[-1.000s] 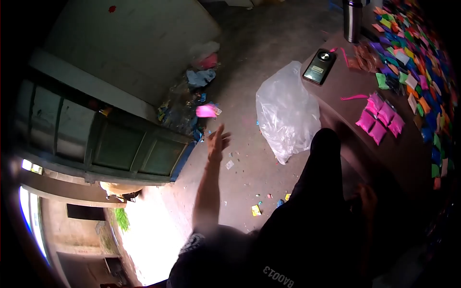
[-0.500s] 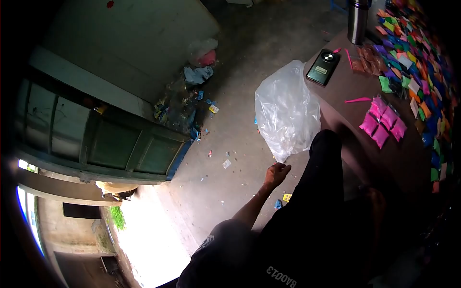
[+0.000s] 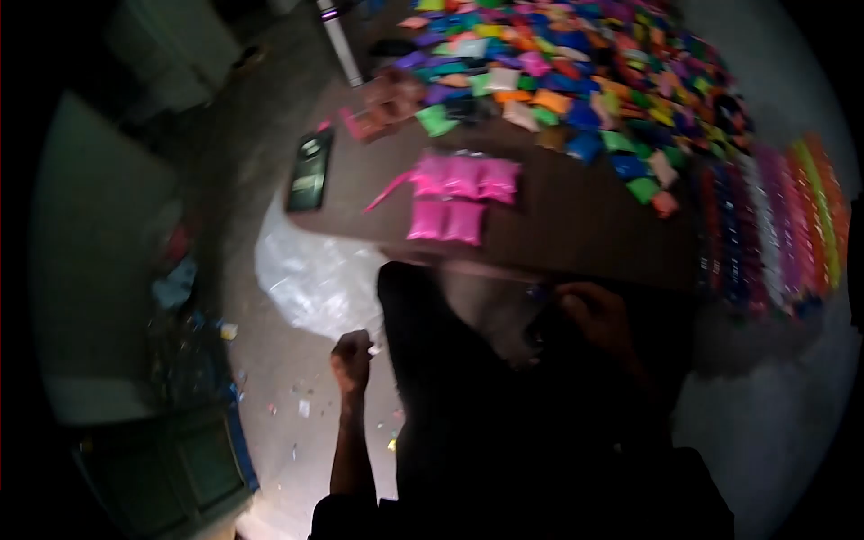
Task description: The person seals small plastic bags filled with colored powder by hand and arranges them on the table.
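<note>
My left hand (image 3: 351, 360) is closed at the lower corner of a large clear plastic bag (image 3: 319, 274), which hangs beside the table over the floor. Close to the table's front edge, my right hand (image 3: 594, 310) is dim and blurred, its fingers curled. A small dark, bluish thing shows by its fingertips, too unclear to name. On the table (image 3: 576, 216) lie joined bright pink packets (image 3: 463, 184) with a thin pink strip (image 3: 389, 192) at their left. Left of these is a dark phone-like device (image 3: 310, 173) with a round lens area.
A heap of colourful small packets (image 3: 558, 72) covers the table's far side. Brown packets (image 3: 387, 103) and a metal flask (image 3: 340, 40) stand at the back left. Long strips of coloured packets (image 3: 774, 225) hang at right. Litter and a green door panel (image 3: 166, 459) are at left.
The view has swung right, so the table, packets and bag appear farther left and the hanging strips come into sight. My right hand shows more clearly. My left hand stays at the bag's corner.
</note>
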Demonstrator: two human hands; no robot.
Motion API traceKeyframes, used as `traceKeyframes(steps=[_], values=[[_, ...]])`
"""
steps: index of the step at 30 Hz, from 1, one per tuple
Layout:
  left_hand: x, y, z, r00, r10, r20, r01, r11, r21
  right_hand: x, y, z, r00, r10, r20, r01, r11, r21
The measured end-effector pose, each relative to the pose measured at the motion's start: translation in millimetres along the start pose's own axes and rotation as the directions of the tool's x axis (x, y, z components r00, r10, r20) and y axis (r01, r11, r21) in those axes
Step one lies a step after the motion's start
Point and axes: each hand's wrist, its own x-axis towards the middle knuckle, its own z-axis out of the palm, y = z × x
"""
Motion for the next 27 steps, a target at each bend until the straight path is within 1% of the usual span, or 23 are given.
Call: traceKeyframes(steps=[1,2,3,4,5,6,8,9,10,11,14,15,16,17,18,20,21,22,23,24,25,26,27], values=[[-5.3,31.4,5.4,0.999,-0.041,0.011,0.041,0.999,0.001,1.5,-11.0,-7.3,0.999,-0.041,-0.013,0.041,0.999,0.027],[-9.0,55.0,13.7,1.0,-0.009,0.025,0.01,1.0,-0.015,5.5,-19.3,-14.4,0.996,-0.088,-0.017,0.089,0.994,0.06],[-12.2,73.8,20.7,0.998,0.027,0.056,-0.026,1.0,-0.004,9.4,-25.4,-21.3,0.996,-0.079,-0.046,0.081,0.995,0.051],[-14.4,88.1,26.8,0.995,0.059,0.083,-0.059,0.998,0.006,14.7,-30.3,-28.1,0.99,-0.085,-0.117,0.091,0.995,0.046],[-13.9,97.9,30.0,0.981,0.15,0.122,-0.16,0.984,0.075,21.4,-33.9,-33.1,0.979,-0.091,-0.183,0.1,0.994,0.042],[-13.6,105.7,35.5,0.978,0.156,0.139,-0.167,0.984,0.069,30.8,-34.3,-39.3,0.976,-0.086,-0.2,0.095,0.995,0.036],[-16.2,119.4,47.6,0.966,0.205,0.161,-0.231,0.959,0.166,53.2,-30.2,-51.5,0.907,-0.299,-0.297,0.239,0.945,-0.224],[-17.9,130.1,52.4,0.969,0.166,0.184,-0.198,0.965,0.169,64.7,-28.3,-56.7,0.905,-0.294,-0.306,0.23,0.946,-0.229],[-20.4,138.7,56.0,0.966,0.17,0.194,-0.203,0.965,0.165,77.5,-26.5,-61.3,0.89,-0.33,-0.315,0.258,0.934,-0.248],[-22.5,146.4,60.3,0.959,0.184,0.215,-0.223,0.959,0.177,88.1,-25.0,-64.7,0.873,-0.367,-0.322,0.287,0.92,-0.268],[-27.8,159.3,71.0,0.941,0.236,0.243,-0.285,0.939,0.191,110.0,-24.8,-68.3,0.88,-0.349,-0.322,0.284,0.93,-0.233],[-30.5,162.6,73.4,0.945,0.207,0.251,-0.261,0.943,0.204,115.0,-26.1,-69.8,0.878,-0.349,-0.329,0.279,0.93,-0.241],[-33.9,166.2,75.8,0.949,0.177,0.26,-0.236,0.947,0.219,119.0,-27.0,-71.1,0.866,-0.375,-0.33,0.276,0.91,-0.308],[-38.0,171.0,79.6,0.959,0.111,0.26,-0.165,0.967,0.194,123.5,-27.4,-74.0,0.855,-0.401,-0.329,0.271,0.887,-0.374],[-38.4,164.3,83.3,0.956,0.114,0.271,-0.169,0.968,0.186,128.9,-25.7,-78.5,0.853,-0.399,-0.336,0.264,0.885,-0.383],[-39.1,147.7,90.6,0.948,0.089,0.306,-0.132,0.984,0.123,141.8,-18.5,-87.4,0.789,-0.528,-0.313,0.316,0.786,-0.531],[-40.5,149.3,96.1,0.941,0.078,0.329,-0.112,0.99,0.084,147.8,-15.4,-91.3,0.789,-0.526,-0.317,0.308,0.785,-0.537],[-39.6,144.8,100.7,0.939,0.079,0.336,-0.112,0.99,0.08,153.7,-12.3,-94.6,0.758,-0.562,-0.332,0.297,0.75,-0.591],[-38.1,137.1,106.1,0.926,0.033,0.376,-0.079,0.991,0.11,159.1,-9.6,-97.6,0.725,-0.597,-0.342,0.283,0.712,-0.642],[-36.3,137.1,111.6,0.91,-0.014,0.414,-0.049,0.989,0.141,164.0,-7.7,-101.0,0.726,-0.595,-0.345,0.277,0.712,-0.646],[-39.2,152.4,117.1,0.897,-0.019,0.442,-0.056,0.986,0.158,168.2,-6.0,-104.7,0.73,-0.588,-0.348,0.247,0.702,-0.668],[-36.8,141.8,121.0,0.894,-0.019,0.448,-0.057,0.986,0.156,171.0,-4.0,-107.3,0.735,-0.58,-0.351,0.218,0.692,-0.688],[-33.3,137.1,127.5,0.868,-0.047,0.495,-0.042,0.985,0.166,174.1,-1.9,-109.5,0.734,-0.58,-0.353,0.213,0.691,-0.691]])
